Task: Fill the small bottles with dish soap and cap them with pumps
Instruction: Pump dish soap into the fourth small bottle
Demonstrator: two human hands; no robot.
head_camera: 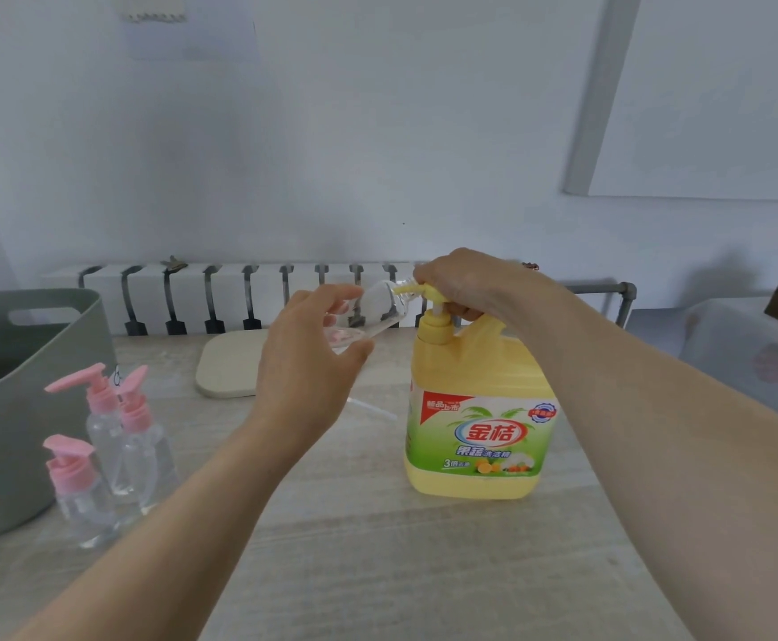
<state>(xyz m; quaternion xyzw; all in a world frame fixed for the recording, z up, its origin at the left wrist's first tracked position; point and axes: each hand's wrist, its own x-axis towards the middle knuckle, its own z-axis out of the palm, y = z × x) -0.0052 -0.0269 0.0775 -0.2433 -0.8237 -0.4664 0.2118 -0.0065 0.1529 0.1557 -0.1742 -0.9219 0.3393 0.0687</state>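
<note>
A big yellow dish soap jug [479,423] with a yellow pump [435,316] stands on the table, right of centre. My right hand [465,284] lies over the pump head, fingers curled round it. My left hand [306,358] holds a small clear bottle [378,312] tilted on its side, its open neck up against the pump's nozzle. Three small clear bottles with pink pumps [114,437] stand at the left of the table. A thin clear pump tube [373,408] lies on the table behind my left wrist.
A grey plastic tub [17,363] stands at the far left edge. A pale rounded mat [225,363] lies at the back of the wooden table [378,548]. A white radiator [239,293] runs along the wall behind. A covered surface shows at the far right.
</note>
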